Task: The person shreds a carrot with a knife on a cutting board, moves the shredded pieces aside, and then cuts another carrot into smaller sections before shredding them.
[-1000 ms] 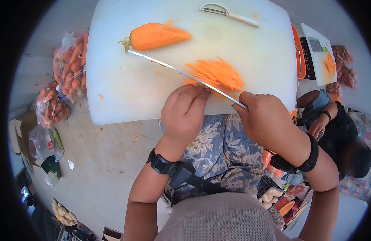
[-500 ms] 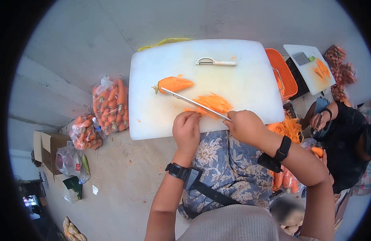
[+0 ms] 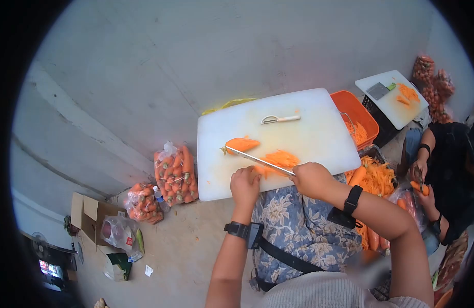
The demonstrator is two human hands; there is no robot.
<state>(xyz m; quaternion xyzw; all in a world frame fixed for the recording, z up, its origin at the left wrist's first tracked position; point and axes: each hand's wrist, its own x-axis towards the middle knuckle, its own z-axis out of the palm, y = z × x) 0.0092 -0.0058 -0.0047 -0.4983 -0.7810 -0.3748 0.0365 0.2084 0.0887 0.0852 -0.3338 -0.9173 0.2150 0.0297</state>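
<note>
A pale grey wall fills the background above a bare floor, and the view's rounded edges fade to black. A white cutting board sits before the person, its near edge partly covered by both forearms. The right hand is closed around a knife, whose handle is hidden inside the fist. The blade slants across the board, over the pile of carrot strips, and its far end overlaps the peeled carrot lying on the board; whether they touch is unclear. The left hand rests at the near edge with bent fingers, just beside the blade; I cannot tell whether anything is pinched under them. A peeler lies farther back.

To the right, an orange tub is partly hidden by the board's corner, and the right forearm cuts off part of a heap of shredded carrot. Beyond, a co-worker's hands hold a carrot; a small object in the upper hand is hard to make out. On the left stand two bags of carrots, their lower contents blurred by plastic. A smeared patch near the lap is unreadable.
</note>
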